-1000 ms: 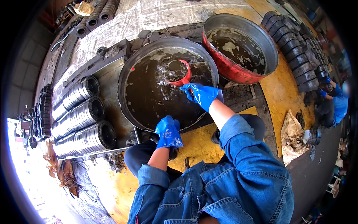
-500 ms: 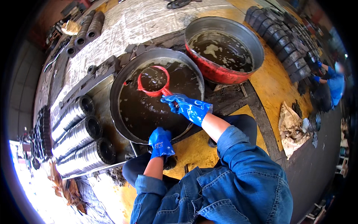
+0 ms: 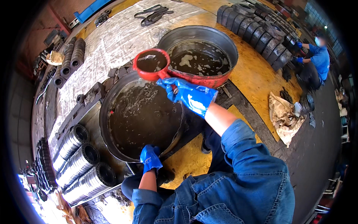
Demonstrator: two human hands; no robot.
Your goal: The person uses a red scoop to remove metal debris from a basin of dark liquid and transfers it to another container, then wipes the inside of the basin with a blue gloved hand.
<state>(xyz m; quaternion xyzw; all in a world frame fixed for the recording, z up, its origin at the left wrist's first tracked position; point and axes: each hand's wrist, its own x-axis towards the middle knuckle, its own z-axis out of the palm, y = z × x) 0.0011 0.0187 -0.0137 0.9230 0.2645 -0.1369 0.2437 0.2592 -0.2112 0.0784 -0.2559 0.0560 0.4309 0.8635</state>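
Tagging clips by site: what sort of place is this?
Likely a metal-parts workshop: stacks of shiny metal rings, a wide tub of murky liquid, a row of dark parts.

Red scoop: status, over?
Right hand gripping red scoop, dark liquid inside. Left hand at dark tub, near rim. Red tub partly behind scoop.

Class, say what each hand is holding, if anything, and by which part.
The right hand holds the red scoop by its handle. The left hand is at the near tub's rim; whether it grips cannot be told.
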